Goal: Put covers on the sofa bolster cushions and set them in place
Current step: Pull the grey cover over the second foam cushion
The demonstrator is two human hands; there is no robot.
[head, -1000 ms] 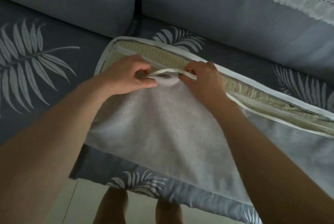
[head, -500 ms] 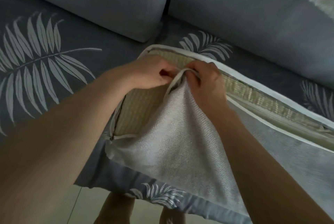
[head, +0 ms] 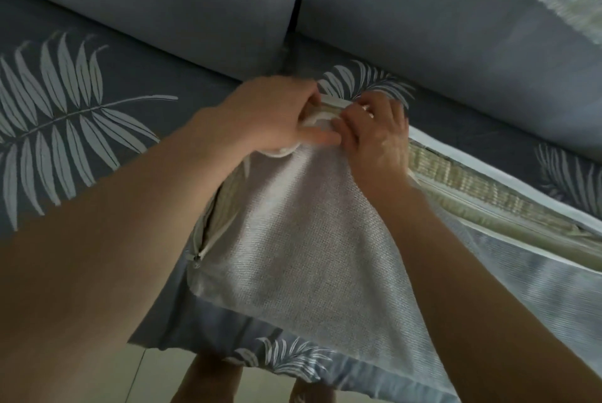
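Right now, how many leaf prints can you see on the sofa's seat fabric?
4. A big leaf at far left, one just behind the hands, one at the right edge, and one on the front hanging edge. More may hide under the cushion cover.

White woven cover [head: 303, 239], green-beige cushion [head: 462, 184], grey-blue sofa spread [head: 163, 77] with pale fern leaves

Sofa back cushions [head: 423, 28] block just beyond the cover [head: 309, 239]; leaf-print seat [head: 81, 116] lies open leftward.
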